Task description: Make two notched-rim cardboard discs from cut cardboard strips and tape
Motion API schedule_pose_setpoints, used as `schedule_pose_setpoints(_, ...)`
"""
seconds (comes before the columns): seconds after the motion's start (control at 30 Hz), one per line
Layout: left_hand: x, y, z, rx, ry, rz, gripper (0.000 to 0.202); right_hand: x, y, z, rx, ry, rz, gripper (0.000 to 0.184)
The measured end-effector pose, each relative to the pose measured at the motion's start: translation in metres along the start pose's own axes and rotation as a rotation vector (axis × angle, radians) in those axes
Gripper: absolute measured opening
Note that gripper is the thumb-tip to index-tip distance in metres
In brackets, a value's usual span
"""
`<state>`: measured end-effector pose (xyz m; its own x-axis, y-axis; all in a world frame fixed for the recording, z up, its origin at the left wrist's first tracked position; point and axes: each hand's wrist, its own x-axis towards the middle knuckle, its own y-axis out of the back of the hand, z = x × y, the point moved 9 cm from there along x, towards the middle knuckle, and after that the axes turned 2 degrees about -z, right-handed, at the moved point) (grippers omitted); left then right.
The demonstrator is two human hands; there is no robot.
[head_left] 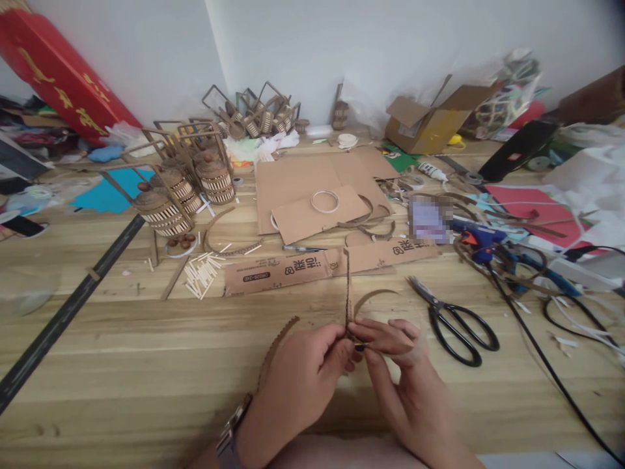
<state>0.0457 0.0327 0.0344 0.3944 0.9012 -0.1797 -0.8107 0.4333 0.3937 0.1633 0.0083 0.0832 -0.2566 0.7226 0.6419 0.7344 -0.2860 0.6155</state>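
Note:
My left hand (305, 371), with a watch on its wrist, pinches the lower end of a thin brown cardboard strip (348, 290) that stands up edge-on to me. The fingers of my right hand (407, 374) close on the same end, and a small dark piece shows between the fingertips. Behind my hands, a curved brown strip (374, 296) arcs to the right. Another curved strip with a notched edge (277, 345) shows beside my left hand, partly hidden by it. Black-handled scissors (454, 319) lie on the table, right of my right hand.
Flat cardboard pieces (278, 270) and a white ring (325, 201) lie ahead. Small sticks (202, 273) and several basket-like models with handles (163, 212) are at left. A blue glue gun (481, 241) with a black cable is at right. An opened carton (434, 124) stands behind.

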Motion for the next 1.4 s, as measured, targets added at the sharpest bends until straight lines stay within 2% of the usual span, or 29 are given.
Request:
schedule_pose_setpoints(0.1,0.0,-0.002,0.001,-0.043,-0.005,-0.009,0.029,-0.002,0.001,0.004,-0.002,-0.038,0.006,0.019)
schedule_pose_setpoints(0.27,-0.002,-0.005,0.004,-0.1,-0.021,-0.084,0.026,-0.006,0.008,0.028,0.187,-0.308,0.14,0.013)
schedule_pose_setpoints(0.33,-0.002,-0.004,0.003,-0.077,-0.022,-0.083,0.026,-0.007,0.007,0.031,0.263,-0.356,0.161,0.012)
schedule_pose_setpoints(0.5,-0.001,-0.001,-0.002,-0.01,0.012,-0.05,0.024,-0.006,0.0,0.015,0.202,-0.192,0.042,0.014)
schedule_pose_setpoints(0.7,-0.002,-0.001,0.001,0.041,0.014,-0.008,0.029,-0.003,0.0,0.002,0.034,-0.021,-0.002,0.01)
schedule_pose_setpoints(0.8,-0.003,-0.001,0.005,0.041,-0.012,0.0,0.029,-0.003,0.0,0.003,-0.033,-0.029,-0.006,0.011)
schedule_pose_setpoints(0.87,-0.004,-0.002,0.008,0.019,-0.038,-0.025,0.029,-0.005,0.003,0.009,-0.011,-0.105,0.025,0.011)
schedule_pose_setpoints(0.97,-0.005,-0.003,0.01,-0.012,-0.066,-0.075,0.027,-0.008,0.007,0.021,0.136,-0.241,0.086,0.011)
schedule_pose_setpoints(1.07,-0.005,-0.004,0.009,-0.072,-0.055,-0.112,0.025,-0.008,0.006,0.024,0.264,-0.293,0.099,0.013)
schedule_pose_setpoints(1.2,-0.003,-0.001,0.005,-0.076,-0.022,-0.067,0.022,-0.004,0.004,0.011,0.259,-0.163,0.043,0.011)
schedule_pose_setpoints(1.3,-0.001,0.001,0.006,0.012,-0.032,-0.012,0.025,0.001,0.004,0.0,0.155,-0.035,0.016,0.007)
schedule_pose_setpoints(1.4,0.0,0.002,0.008,0.066,-0.032,0.019,0.025,0.005,0.005,-0.005,0.054,0.021,0.008,0.011)
